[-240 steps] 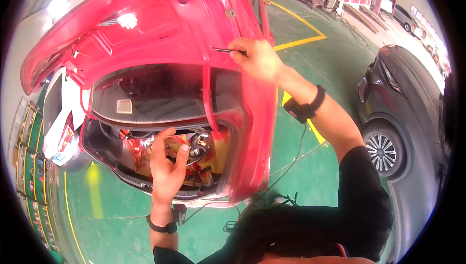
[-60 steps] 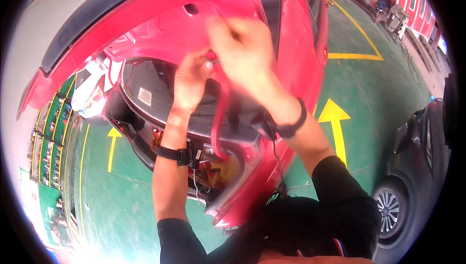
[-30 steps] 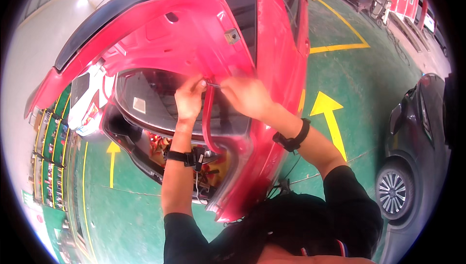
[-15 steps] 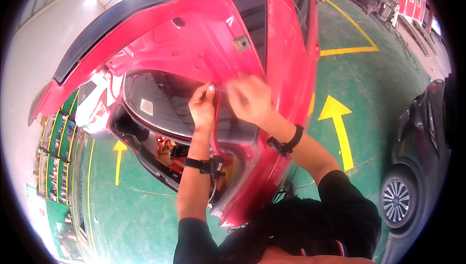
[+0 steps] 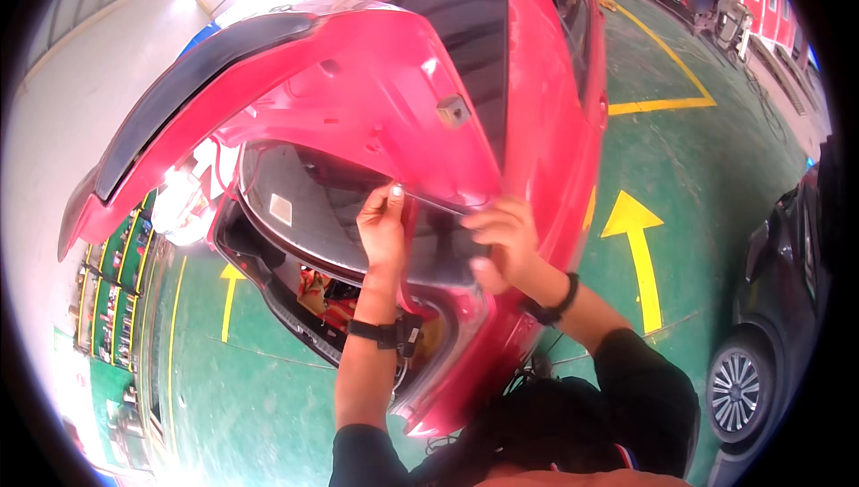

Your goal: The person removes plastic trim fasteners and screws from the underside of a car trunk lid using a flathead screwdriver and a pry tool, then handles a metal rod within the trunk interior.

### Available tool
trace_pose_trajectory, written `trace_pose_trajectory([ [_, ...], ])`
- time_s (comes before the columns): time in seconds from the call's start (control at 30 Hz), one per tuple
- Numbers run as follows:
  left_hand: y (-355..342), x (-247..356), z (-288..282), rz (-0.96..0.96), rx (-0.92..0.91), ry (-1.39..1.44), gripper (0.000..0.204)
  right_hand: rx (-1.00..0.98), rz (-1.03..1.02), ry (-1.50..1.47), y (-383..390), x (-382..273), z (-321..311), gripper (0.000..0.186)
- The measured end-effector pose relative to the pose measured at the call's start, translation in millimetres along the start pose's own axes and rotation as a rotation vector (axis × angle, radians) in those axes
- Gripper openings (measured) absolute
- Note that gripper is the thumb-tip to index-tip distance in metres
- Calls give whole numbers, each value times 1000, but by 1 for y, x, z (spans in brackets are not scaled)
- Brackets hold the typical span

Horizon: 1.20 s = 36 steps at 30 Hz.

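Observation:
A red car's raised trunk lid [image 5: 358, 120] spans the upper middle, with a black spoiler [image 5: 201, 80] along its outer edge. My left hand [image 5: 383, 229] is closed, thumb and fingers pinched together at the lid's lower edge. What they pinch, if anything, is too small to make out. A thin pale line runs along that edge from these fingertips toward the right hand. Over the right end of the edge is my right hand [image 5: 508, 241], slightly blurred, its thumb and fingers apart and nothing visible in them. Below lies the dark rear window [image 5: 313, 192]. Both wrists wear black straps.
The open trunk holds red and yellow items [image 5: 313, 288]. A dark car [image 5: 778, 281] stands at the right. Shelves of small items [image 5: 112, 299] line the left wall [image 5: 54, 138]. Yellow arrows [image 5: 637, 236] mark the green floor [image 5: 259, 388]; equipment [image 5: 732, 21] stands at the far right.
My right hand has moved right and down, away from the left hand, and its fingers have spread. The left hand keeps its pinch at the lid edge. The whole view has shifted slightly.

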State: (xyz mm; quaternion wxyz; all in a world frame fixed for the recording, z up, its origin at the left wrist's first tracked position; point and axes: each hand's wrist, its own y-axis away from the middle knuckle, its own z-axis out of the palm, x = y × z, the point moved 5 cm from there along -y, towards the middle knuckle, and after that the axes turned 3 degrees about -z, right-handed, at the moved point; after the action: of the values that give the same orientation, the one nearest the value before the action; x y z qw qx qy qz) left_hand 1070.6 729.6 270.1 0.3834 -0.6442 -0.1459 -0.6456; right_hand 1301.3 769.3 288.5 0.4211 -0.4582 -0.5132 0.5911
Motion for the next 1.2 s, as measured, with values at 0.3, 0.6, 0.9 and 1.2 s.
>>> trace_pose_trajectory([
  [0.3,3,2,2,-189,-82,114,16,53,-93,-69,-45,6,17,14],
  [0.6,10,10,13,-234,-13,125,13,-8,28,-5,19,-2,-13,18],
  [0.9,7,-1,5,-157,61,199,16,217,-162,-98,-112,5,50,5],
  [1.2,9,7,6,-247,55,156,10,121,-77,-32,-158,7,103,15],
])
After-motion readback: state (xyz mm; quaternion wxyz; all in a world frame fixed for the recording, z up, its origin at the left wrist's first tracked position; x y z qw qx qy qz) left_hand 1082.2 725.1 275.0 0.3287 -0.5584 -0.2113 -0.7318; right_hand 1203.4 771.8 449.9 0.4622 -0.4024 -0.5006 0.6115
